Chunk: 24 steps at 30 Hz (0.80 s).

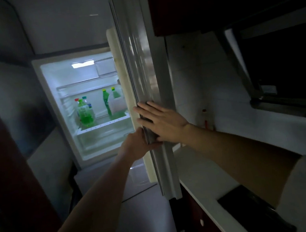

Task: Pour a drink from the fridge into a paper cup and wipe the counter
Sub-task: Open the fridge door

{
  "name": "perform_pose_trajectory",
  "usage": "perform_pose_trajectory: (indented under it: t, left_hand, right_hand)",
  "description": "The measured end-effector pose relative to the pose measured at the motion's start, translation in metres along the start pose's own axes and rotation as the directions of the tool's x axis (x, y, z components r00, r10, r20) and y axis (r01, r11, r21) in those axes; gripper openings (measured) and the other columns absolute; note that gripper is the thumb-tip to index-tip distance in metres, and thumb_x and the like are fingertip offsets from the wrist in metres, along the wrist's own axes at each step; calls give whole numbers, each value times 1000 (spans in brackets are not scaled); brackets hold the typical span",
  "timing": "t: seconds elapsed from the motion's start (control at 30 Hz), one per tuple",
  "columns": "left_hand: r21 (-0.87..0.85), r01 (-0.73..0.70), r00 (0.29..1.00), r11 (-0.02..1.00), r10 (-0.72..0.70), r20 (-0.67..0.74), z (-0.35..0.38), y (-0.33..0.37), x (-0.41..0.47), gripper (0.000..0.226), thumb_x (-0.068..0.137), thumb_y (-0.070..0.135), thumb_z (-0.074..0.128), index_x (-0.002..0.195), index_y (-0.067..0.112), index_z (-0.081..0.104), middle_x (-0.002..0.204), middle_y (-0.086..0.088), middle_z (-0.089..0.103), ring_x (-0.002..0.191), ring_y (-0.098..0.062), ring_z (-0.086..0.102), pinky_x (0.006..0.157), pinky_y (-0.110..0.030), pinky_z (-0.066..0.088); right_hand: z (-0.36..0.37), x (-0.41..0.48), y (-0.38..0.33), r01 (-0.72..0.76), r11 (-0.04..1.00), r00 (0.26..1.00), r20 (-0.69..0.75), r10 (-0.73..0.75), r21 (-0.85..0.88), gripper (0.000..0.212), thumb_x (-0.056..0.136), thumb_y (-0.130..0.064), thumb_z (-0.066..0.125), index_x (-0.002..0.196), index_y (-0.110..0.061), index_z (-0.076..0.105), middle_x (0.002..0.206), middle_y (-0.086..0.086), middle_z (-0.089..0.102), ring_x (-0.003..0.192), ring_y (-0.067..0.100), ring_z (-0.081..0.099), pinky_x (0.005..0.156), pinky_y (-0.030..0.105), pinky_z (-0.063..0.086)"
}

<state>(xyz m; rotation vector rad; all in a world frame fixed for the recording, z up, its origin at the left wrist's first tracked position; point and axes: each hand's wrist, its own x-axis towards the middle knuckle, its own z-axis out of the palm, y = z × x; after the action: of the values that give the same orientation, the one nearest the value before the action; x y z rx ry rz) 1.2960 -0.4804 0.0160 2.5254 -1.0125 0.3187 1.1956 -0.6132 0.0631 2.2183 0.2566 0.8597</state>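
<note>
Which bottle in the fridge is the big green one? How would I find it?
Look inside the lit fridge, at the shelf above the drawer. On its left side stands a cluster of bottles; the big green bottle is the front one. It is the fattest, with green drink in its lower half, unlike the two slim bottles at the right.

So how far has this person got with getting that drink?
Only the start. Done: the fridge door stands open and the lit shelves show green bottles. In hand: the left hand grips the door's edge and the right hand lies flat on its outer face. Left: no bottle is taken, no cup is in view, and the counter is not yet wiped.
</note>
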Motion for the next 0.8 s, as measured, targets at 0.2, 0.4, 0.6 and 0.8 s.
perform_pose_trajectory:
  t: [0.2, 0.4, 0.6, 0.8]
  left_hand:
    - [132, -57, 994, 990, 69, -85, 16, 54, 21, 70, 64, 83, 63, 109, 29, 61, 110, 6, 69, 108, -20, 64, 85, -36, 42]
    - [279, -98, 991, 955, 119, -56, 33, 105, 42, 72, 72, 82, 56, 120, 29, 59, 115, 1, 69, 108, -23, 64, 93, -43, 44]
    - [409, -161, 980, 898, 194, -40, 47, 137, 68, 66, 79, 79, 50, 113, 23, 61, 104, 1, 70, 98, -21, 66, 90, -41, 43]
    - [327, -207, 973, 922, 228, -28, 63, 149, 95, 73, 75, 79, 56, 114, 18, 61, 100, -2, 69, 94, -21, 66, 78, -35, 45]
  right_hand:
    - [20, -30, 44, -28, 996, 999, 34, 31, -85, 56, 87, -16, 27, 138, -13, 50, 159, 14, 25, 147, 39, 17, 117, 55, 18]
    - [41, -63, 78, -77, 990, 997, 10, 79, -115, 47, 91, -15, 41, 137, -13, 50, 157, 13, 30, 148, 38, 15, 116, 57, 22]
    - [57, -84, 108, -97, 985, 993, 47, 104, -142, 44, 89, -15, 48, 133, -14, 52, 152, 14, 36, 146, 42, 19, 115, 58, 24]
    - [78, -95, 133, -85, 979, 994, 48, 95, -185, 45, 81, -15, 66, 125, -16, 56, 146, 15, 41, 142, 44, 26, 116, 58, 23]
